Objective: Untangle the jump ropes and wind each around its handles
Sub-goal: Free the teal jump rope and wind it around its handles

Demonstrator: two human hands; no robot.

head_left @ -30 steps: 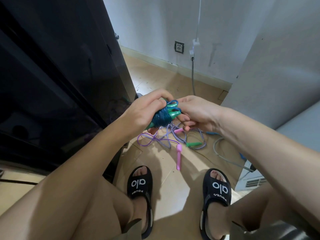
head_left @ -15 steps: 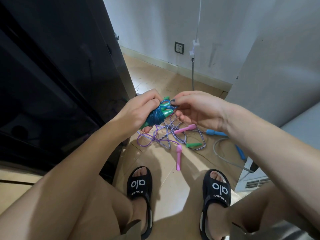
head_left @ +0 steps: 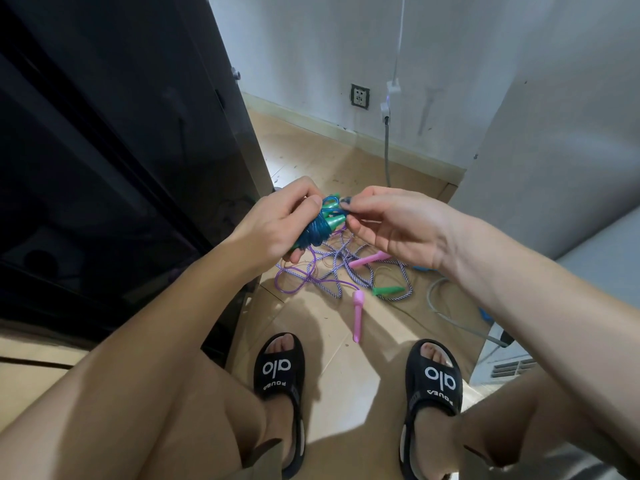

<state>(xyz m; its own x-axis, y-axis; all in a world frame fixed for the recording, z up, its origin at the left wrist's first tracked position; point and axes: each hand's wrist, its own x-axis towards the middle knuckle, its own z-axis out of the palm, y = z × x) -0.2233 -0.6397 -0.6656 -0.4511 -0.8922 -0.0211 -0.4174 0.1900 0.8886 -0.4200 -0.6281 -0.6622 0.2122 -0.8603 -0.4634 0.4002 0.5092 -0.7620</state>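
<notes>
Compared with half a second ago, the right hand (head_left: 398, 226) has moved very little; its fingertips now pinch the loose end of the blue rope at the top of the bundle, and the pink handle on the floor shows a bit more below the palm. The left hand (head_left: 277, 226) is closed around the wound blue jump rope (head_left: 317, 232), whose green handles (head_left: 335, 221) stick out toward the right hand. The bundle is held in the air above the floor, between the two hands.

On the floor below lie the other ropes in a tangle: a purple rope (head_left: 301, 275), a white-and-purple striped rope (head_left: 349, 271), two pink handles (head_left: 357, 315), and one more green handle (head_left: 388, 291). A small blue piece shows just beside the right wrist, but I cannot tell what it is.

The black sandals (head_left: 278, 368) carry white letters "alo" and a smaller word below that reads like "POUEA", seen upside down.

On the left stands a dark cabinet (head_left: 138, 133), its edge close to the left hand. On the right a grey wall panel (head_left: 554, 133) narrows the space. Between them the tan tiled floor (head_left: 322, 168) is open up to the back wall, where a socket (head_left: 360, 95) and a hanging grey cable (head_left: 387, 147) are. A grey cable also curves on the floor near the right foot.
</notes>
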